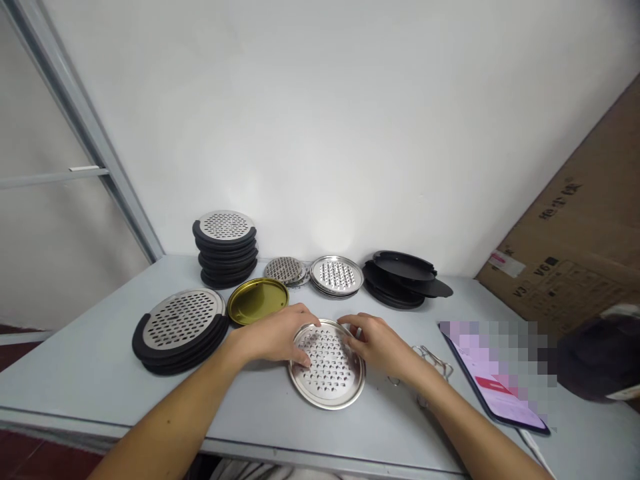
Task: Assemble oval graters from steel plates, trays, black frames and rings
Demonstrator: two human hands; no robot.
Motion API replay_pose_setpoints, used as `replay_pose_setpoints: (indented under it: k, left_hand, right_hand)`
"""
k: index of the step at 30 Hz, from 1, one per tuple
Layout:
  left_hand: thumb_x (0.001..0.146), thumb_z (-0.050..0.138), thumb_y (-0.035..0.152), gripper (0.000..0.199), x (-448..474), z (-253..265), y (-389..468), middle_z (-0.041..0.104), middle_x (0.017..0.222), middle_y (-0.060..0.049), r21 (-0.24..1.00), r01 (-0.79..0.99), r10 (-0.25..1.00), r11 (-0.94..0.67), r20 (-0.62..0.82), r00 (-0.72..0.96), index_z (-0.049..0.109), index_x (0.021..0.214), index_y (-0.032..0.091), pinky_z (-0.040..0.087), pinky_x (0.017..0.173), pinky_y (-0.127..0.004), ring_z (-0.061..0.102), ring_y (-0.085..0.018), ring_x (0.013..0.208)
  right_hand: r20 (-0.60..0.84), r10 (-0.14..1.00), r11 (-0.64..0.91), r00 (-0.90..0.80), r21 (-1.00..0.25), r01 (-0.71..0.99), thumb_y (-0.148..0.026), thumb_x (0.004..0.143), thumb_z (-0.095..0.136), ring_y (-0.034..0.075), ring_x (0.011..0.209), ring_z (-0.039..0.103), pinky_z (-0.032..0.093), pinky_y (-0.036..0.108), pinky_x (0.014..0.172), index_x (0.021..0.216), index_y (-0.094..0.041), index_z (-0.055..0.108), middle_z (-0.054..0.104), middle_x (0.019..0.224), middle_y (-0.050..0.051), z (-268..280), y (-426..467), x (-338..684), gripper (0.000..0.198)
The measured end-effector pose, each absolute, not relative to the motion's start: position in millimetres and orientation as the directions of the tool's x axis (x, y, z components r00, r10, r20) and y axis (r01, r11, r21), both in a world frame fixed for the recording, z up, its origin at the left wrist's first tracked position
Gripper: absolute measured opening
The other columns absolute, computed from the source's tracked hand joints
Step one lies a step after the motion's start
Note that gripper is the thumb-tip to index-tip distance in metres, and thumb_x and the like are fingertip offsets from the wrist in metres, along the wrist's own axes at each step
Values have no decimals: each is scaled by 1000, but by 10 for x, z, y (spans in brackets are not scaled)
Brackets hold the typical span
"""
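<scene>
In the head view a round metal grater disc (329, 367) with a raised rim lies on the table in front of me. My left hand (285, 333) curls over its upper left rim, the thumb resting on the perforated face. On the opposite side my right hand (375, 339) grips the upper right rim with bent fingers. Just behind my left hand sits a shallow gold-coloured round lid (259, 301). Small metal wire pieces (434, 363) lie partly hidden under my right forearm.
Left stand two stacks of black-rimmed graters (183, 320), (225, 247). Along the wall are small perforated discs (284, 269), stacked rimmed grater discs (337, 275) and black plastic parts (400, 280). A phone (495, 380) lies right, near a cardboard box (565, 247).
</scene>
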State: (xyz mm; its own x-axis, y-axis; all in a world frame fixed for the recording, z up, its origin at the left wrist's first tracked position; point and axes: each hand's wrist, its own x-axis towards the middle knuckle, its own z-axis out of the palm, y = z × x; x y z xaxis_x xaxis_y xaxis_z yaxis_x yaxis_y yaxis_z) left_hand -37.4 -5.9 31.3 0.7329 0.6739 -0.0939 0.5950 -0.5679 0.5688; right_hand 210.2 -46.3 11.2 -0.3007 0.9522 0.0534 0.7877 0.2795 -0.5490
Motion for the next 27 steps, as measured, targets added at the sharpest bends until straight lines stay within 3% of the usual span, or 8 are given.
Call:
replay_pose_setpoints:
  k: [11, 24, 27]
  left_hand:
    - [64, 81, 40, 64, -377, 309, -59, 53, 124, -4, 560, 600, 679, -571, -89, 729, 57, 123, 29, 39, 94, -32, 51, -26, 113]
    - [65, 79, 43, 59, -382, 360, -82, 53, 124, -4, 552, 616, 681, -563, -112, 723, 60, 119, 28, 40, 92, -31, 51, -26, 113]
    - [73, 73, 40, 51, -386, 364, -71, 57, 124, -5, 542, 609, 688, -579, -76, 722, 60, 120, 27, 41, 93, -31, 54, -25, 111]
  right_hand:
    - [-82, 916, 267, -394, -606, 749, -42, 70, 75, 19, 83, 58, 46, 29, 73, 123, -25, 60, 56, 108, 6, 150, -513, 2175, 58]
    - [-83, 922, 259, -379, -596, 760, -39, 67, 78, 19, 82, 58, 45, 28, 71, 117, -26, 63, 55, 105, 4, 116, -485, 2157, 54]
    - [-77, 922, 262, -380, -600, 756, -40, 67, 78, 18, 82, 57, 45, 28, 71, 116, -26, 63, 55, 105, 4, 116, -490, 2148, 53]
